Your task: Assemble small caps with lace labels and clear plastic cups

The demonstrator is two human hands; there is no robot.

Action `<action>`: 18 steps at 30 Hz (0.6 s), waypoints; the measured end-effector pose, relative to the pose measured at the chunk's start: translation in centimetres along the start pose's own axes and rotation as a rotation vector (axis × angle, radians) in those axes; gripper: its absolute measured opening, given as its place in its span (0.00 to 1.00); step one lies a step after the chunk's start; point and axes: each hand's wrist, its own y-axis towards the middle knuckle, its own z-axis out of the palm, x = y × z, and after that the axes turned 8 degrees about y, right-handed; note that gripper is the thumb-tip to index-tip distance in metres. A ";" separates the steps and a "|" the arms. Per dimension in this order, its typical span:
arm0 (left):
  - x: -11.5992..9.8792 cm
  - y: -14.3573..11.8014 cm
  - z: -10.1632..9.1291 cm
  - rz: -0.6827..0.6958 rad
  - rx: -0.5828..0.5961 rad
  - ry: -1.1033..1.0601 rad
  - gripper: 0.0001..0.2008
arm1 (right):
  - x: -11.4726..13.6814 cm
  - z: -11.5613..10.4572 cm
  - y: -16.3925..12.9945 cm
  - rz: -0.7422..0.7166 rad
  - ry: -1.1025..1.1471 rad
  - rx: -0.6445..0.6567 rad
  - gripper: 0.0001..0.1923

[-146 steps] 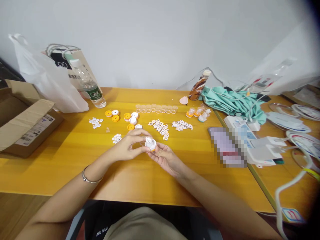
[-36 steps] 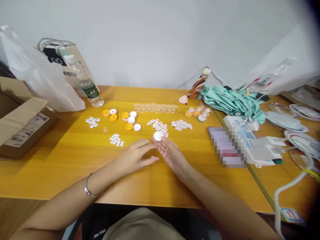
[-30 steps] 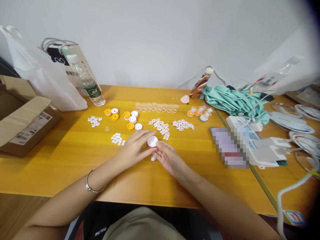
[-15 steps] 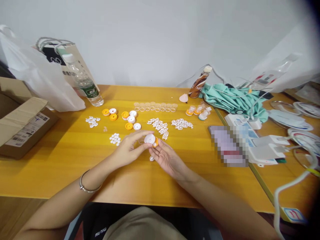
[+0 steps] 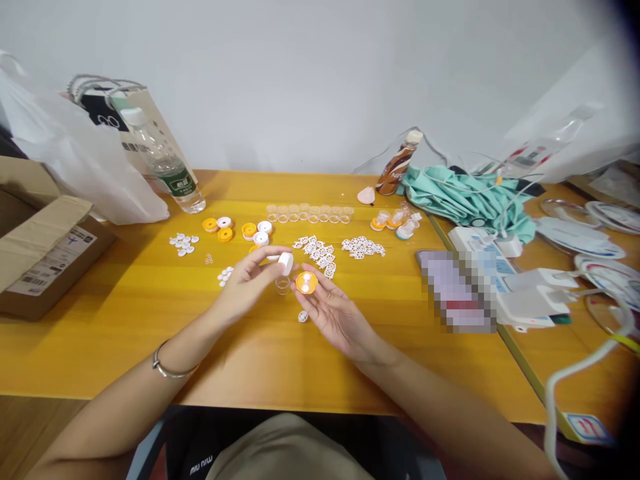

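Since half a second ago, the white cap [image 5: 286, 264] has swung toward nine o'clock, away from the orange cap [image 5: 313, 283], baring white discs [image 5: 305, 288] inside the latter. I judge both caps light, stiff, slightly slick plastic, hard to crush; I'd pinch them by the rim and keep the orange one level in case its discs are loose. Both are above the tabletop [image 5: 250, 367], the orange one at four o'clock from the white, near but apart. My left hand [image 5: 250, 277] comes from eight o'clock, back upward, thumb and fingers clamped on the white cap, tipped on edge. My right hand [image 5: 333, 310] comes from four o'clock, palm showing, fingers closed around the orange cap's rim, its hollow toward me.
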 end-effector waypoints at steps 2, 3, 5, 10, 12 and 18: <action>0.1 0.0 0.1 0.008 -0.017 -0.001 0.13 | 0.0 0.0 0.0 -0.008 0.007 0.019 0.17; 0.2 0.0 0.1 0.017 -0.020 0.006 0.13 | 0.0 0.0 0.0 -0.011 0.006 0.025 0.17; 0.2 0.0 0.0 0.035 -0.005 0.004 0.13 | 0.0 0.0 0.0 -0.015 -0.005 0.029 0.17; 0.3 0.0 -0.2 0.078 0.074 -0.077 0.15 | 0.0 0.1 -0.2 -0.030 -0.068 0.026 0.19; 0.2 0.0 -0.3 0.096 0.099 -0.067 0.14 | 0.0 0.2 -0.4 -0.049 -0.109 0.014 0.18; -0.2 -0.1 -0.4 0.142 0.086 0.078 0.14 | 0.0 0.6 -0.6 -0.237 -0.222 -0.030 0.16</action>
